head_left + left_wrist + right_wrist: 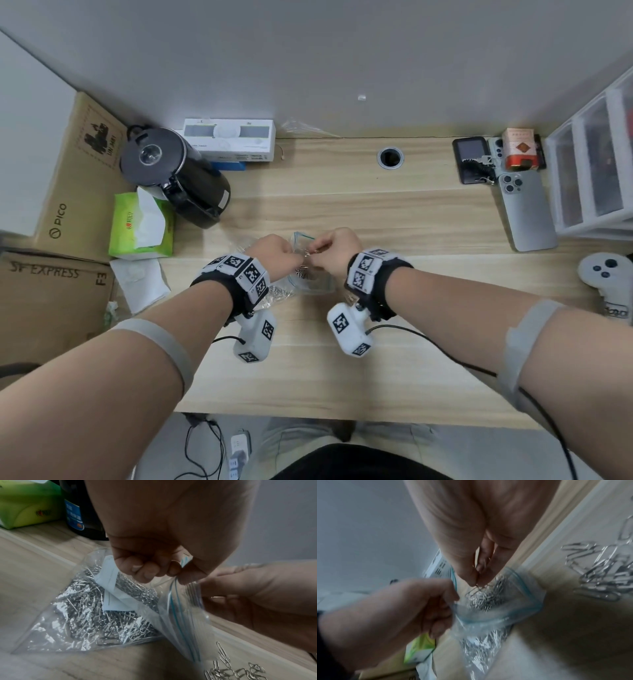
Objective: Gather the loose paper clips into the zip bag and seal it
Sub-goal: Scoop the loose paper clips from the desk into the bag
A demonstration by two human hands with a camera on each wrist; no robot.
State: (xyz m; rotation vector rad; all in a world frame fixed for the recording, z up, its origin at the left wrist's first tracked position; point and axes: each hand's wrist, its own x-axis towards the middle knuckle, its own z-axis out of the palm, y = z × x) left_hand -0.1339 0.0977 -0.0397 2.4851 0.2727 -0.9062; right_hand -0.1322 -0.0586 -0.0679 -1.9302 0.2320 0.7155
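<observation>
Right now, paper clips are pinched over the open zip bag.
Fingertips (473,580) of the right hand (337,251) pinch a few paper clips (475,590) just above the bag's mouth, while the left hand (274,253) curls its fingers round the blue-striped rim of the zip bag (89,615), holding it open at the desk's middle. Inside lie many clips and a white slip (111,588). Loose paper clips (599,574) lie on the wooden desk (376,212) just right of the bag; a green tissue pack (140,226) sits far left.

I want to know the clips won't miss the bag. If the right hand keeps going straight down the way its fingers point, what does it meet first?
Most likely the open mouth of the zip bag, then the paper clips already inside; the right hand pinches clips just above it, though depth is unclear.
</observation>
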